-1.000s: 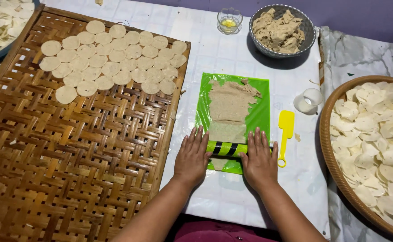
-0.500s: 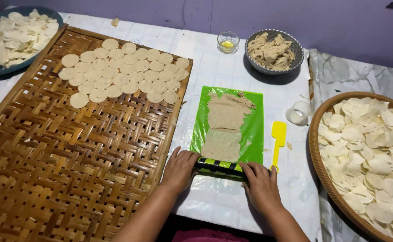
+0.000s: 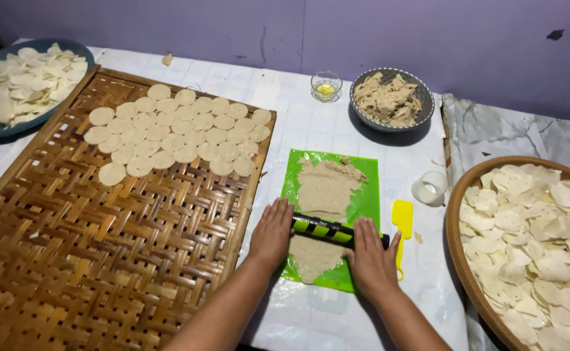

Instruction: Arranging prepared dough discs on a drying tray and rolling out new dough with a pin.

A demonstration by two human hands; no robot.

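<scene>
A flat sheet of tan dough (image 3: pixel 324 188) lies on a green mat (image 3: pixel 368 195) on the white tablecloth. Across the dough's lower half lies a black rolling pin with green stripes (image 3: pixel 327 229). My left hand (image 3: pixel 272 233) rests palm down on the pin's left end. My right hand (image 3: pixel 371 258) presses on its right end, fingers spread flat. More dough (image 3: pixel 311 257) shows below the pin, between my hands.
A woven bamboo tray (image 3: pixel 70 260) at left carries several round dough discs (image 3: pixel 174 136). A wooden bowl of discs (image 3: pixel 538 240) sits at right, a blue tray of discs (image 3: pixel 12 84) far left. A yellow scraper (image 3: pixel 401 218), white cup (image 3: pixel 430 188), small glass (image 3: pixel 326 86) and bowl of dough lumps (image 3: pixel 389 99) surround the mat.
Both hands have rolled the pin away from me, from the mat's near edge up onto the dough. The head camera has also tilted upward.
</scene>
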